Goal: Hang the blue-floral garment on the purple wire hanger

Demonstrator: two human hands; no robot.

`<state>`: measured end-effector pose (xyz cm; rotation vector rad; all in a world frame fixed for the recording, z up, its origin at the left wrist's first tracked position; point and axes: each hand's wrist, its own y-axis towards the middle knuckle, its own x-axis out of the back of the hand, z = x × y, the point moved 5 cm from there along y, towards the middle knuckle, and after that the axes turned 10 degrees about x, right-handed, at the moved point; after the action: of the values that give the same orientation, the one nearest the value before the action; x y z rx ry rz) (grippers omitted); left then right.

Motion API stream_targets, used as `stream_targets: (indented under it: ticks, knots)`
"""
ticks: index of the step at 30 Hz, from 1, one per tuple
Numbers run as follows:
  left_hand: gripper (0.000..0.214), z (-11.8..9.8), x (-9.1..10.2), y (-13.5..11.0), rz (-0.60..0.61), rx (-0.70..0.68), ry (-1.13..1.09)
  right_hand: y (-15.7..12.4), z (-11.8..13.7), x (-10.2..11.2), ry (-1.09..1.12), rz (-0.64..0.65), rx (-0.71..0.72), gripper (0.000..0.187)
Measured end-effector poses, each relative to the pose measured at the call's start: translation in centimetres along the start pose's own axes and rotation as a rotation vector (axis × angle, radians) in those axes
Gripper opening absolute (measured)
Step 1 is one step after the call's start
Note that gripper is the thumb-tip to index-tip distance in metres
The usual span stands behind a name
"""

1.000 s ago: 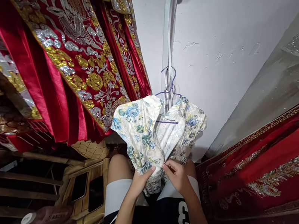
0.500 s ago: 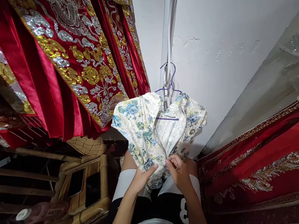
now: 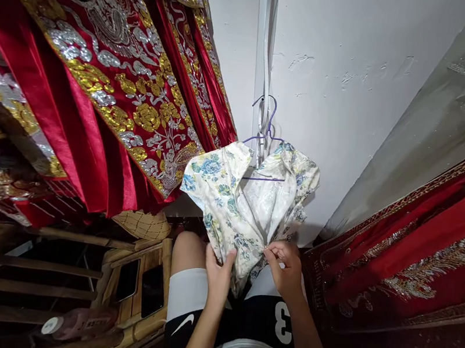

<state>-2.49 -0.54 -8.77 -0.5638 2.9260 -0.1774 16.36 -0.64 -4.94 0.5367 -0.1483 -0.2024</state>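
Observation:
A cream dress with blue flowers (image 3: pixel 234 201) hangs on a purple wire hanger (image 3: pixel 264 138) hooked to a white rail on the wall. My left hand (image 3: pixel 219 272) grips the dress's lower left fabric, fingers closed on it. Just to its right, my right hand (image 3: pixel 286 268) pinches the dress's opening edge between thumb and fingers. Both hands meet at the bottom of the garment, above my knees.
Red garments with gold and silver embroidery (image 3: pixel 111 72) hang close on the left, and more red embroidered cloth (image 3: pixel 412 267) fills the right. A bamboo stool (image 3: pixel 129 293) with two dark phones stands lower left. The white wall (image 3: pixel 339 85) is straight ahead.
The dress's opening has been drawn narrower, and my right hand has shifted slightly up and right along its edge. My left hand has turned more upright on the fabric.

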Motion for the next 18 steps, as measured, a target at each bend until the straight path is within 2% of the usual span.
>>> stream_targets:
  ticks: [2, 3, 4, 5, 7, 9, 12, 14, 18]
  knots:
    - [0.063, -1.2, 0.7, -1.2, -0.222, -0.299, 0.105, 0.0, 0.2, -0.5, 0.018, 0.027, 0.036, 0.017]
    - [0.055, -1.7, 0.5, -1.9, -0.254, -0.427, 0.162, 0.0, 0.3, -0.7, 0.026, 0.045, 0.045, 0.016]
    - [0.046, -2.1, -0.1, -2.6, -0.220, -0.516, 0.222, 0.0, 0.4, -0.9, 0.029, 0.069, 0.046, 0.015]
    - [0.035, -2.4, -0.9, -3.0, -0.134, -0.558, 0.278, 0.0, 0.5, -1.2, 0.028, 0.097, 0.041, 0.015]
    - [0.017, -2.4, -2.6, -3.5, 0.072, -0.528, 0.336, -0.1, 0.5, -1.7, 0.020, 0.148, 0.028, 0.015]
    - [0.010, -2.4, -3.6, -3.6, 0.185, -0.443, 0.325, -0.2, 0.5, -2.0, 0.012, 0.172, 0.026, 0.015]
    - [0.011, -2.5, -4.2, -3.7, 0.235, -0.397, 0.310, 0.1, 0.5, -1.9, -0.012, 0.154, 0.036, 0.014]
    - [0.012, -2.3, -4.4, -3.8, 0.265, -0.413, 0.339, 1.4, 0.8, -1.5, -0.047, 0.086, 0.071, 0.013]
    - [0.013, -1.3, -4.4, -4.0, 0.314, -0.452, 0.423, 7.1, 3.1, -0.4, -0.068, -0.097, 0.209, 0.013]
